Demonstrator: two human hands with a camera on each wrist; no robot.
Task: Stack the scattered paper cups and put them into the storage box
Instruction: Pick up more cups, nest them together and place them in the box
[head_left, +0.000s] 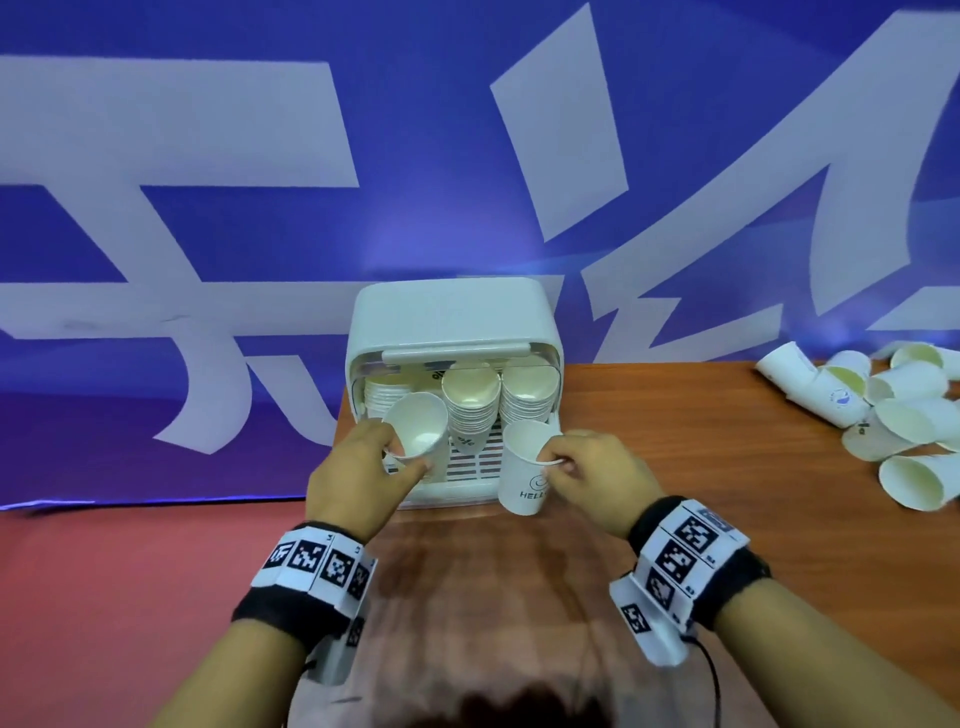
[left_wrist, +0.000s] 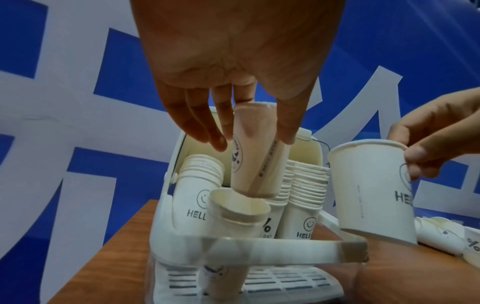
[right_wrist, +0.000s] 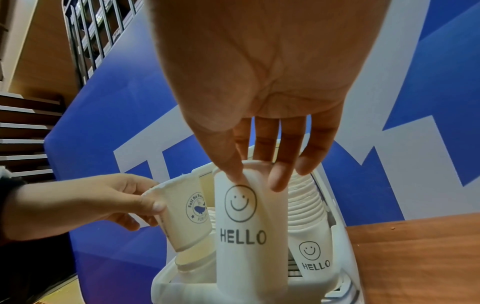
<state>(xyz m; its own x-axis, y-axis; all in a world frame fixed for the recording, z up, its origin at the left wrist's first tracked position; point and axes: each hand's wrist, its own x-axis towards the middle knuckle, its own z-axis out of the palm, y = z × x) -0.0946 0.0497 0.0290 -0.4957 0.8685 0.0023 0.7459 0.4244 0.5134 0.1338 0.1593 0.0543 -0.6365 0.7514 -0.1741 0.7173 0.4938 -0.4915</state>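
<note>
Your desk (head_left: 675, 467), wood-grained, carried everything listed. Storage box (head_left: 452, 317): white, front open, stood at the desk's far left edge and held three rows of stacked cups (head_left: 470, 410). Scattered cups (head_left: 904, 415): lay heaped on their sides at far right, well apart from the box. Your left hand (head_left: 358, 473): fingers pinched the whale-print cup (head_left: 418, 431), tilted, at the box mouth. Your right hand (head_left: 597, 473): fingers gripped the HELLO cup (head_left: 524, 467) by its rim, just beside the box front.

Blue backdrop (head_left: 415, 182) with big white characters behind a wooden table (head_left: 701, 467); red floor (head_left: 130, 597).
</note>
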